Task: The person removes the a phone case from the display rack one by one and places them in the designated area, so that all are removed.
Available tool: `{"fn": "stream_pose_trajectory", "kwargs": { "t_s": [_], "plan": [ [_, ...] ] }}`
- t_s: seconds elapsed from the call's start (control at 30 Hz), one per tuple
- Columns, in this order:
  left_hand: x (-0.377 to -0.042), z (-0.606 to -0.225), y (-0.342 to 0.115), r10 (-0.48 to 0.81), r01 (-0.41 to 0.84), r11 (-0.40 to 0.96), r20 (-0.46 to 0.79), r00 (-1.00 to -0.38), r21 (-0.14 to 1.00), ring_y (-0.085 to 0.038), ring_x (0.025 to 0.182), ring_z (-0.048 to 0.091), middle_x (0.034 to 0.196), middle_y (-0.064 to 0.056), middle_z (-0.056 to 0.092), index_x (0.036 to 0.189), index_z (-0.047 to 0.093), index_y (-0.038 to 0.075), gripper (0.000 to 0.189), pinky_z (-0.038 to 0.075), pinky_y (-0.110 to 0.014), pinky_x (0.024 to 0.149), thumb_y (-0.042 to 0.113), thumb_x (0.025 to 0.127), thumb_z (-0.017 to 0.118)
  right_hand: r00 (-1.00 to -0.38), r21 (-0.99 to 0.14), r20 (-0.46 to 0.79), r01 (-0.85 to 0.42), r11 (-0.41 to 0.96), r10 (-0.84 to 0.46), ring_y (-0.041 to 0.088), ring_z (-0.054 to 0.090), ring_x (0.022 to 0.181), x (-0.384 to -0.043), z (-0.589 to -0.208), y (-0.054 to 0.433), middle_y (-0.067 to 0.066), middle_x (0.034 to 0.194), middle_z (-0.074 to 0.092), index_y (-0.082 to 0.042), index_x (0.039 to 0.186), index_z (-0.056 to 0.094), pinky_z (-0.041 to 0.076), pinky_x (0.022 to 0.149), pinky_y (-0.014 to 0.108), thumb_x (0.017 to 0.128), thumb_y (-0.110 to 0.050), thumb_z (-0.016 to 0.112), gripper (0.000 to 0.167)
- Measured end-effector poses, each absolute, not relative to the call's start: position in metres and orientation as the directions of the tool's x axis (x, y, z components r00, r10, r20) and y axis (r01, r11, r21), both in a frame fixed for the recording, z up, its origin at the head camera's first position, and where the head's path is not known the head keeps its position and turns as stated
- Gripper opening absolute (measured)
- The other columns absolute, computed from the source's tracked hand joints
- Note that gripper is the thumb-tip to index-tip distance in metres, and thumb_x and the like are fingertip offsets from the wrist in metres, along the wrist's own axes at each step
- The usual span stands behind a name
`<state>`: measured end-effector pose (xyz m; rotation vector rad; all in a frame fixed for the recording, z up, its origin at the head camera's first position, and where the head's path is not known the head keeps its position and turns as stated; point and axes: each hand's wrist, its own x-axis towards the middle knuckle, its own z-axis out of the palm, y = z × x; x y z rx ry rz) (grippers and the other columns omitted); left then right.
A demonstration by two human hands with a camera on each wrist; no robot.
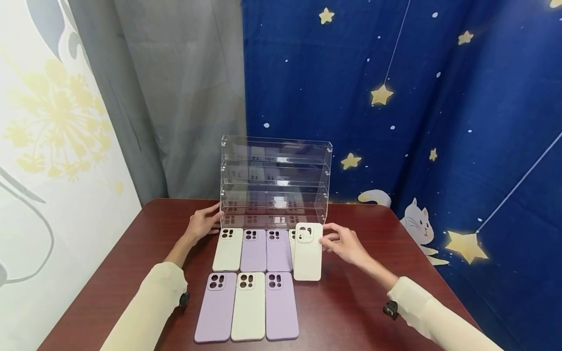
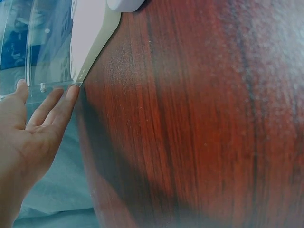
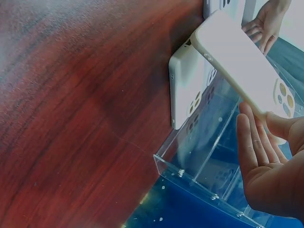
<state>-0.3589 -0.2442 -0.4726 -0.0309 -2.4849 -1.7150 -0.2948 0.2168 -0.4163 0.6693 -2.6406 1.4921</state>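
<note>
My right hand [image 1: 348, 243] pinches a white phone case [image 1: 308, 258] by its right edge, thumb on one face and fingers behind. That case hangs tilted over the right end of a row, overlapping another white case [image 3: 185, 88]. At the left side of a clear acrylic tiered rack [image 1: 275, 187], my left hand [image 1: 203, 224] has its fingers extended, fingertips right at the rack's lower edge. Against the rack's front, the row runs from a white case [image 1: 227, 249] through two purple cases [image 1: 253, 251] to the partly hidden white one.
A nearer row holds a purple case [image 1: 215, 307], a white case [image 1: 248, 307] and another purple case [image 1: 282, 307]. All stand or lie on a dark red wooden table [image 1: 360, 312]. Behind the table hang a grey curtain [image 1: 193, 97] and a blue starry curtain [image 1: 307, 73].
</note>
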Motion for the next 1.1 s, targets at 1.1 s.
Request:
{"fn": "stream_pose_trajectory", "kwargs": {
  "t_s": [1.1],
  "plan": [
    [-0.360,-0.473,-0.245,-0.050,0.085,0.358,0.110,-0.993,0.930,-0.042,0.111,0.071,0.134,-0.028,0.064,0.159,0.046,0.018,0.060,0.065,-0.042,0.080,0.036,0.105,0.063,-0.866,-0.823,0.104,-0.351,0.447,-0.490,0.029,0.077,0.070,-0.278,-0.450,0.226,0.014,0.088,0.079,0.003,0.143,0.059,0.066,0.063,0.044,0.092,-0.003,0.078,0.054]
  ]
}}
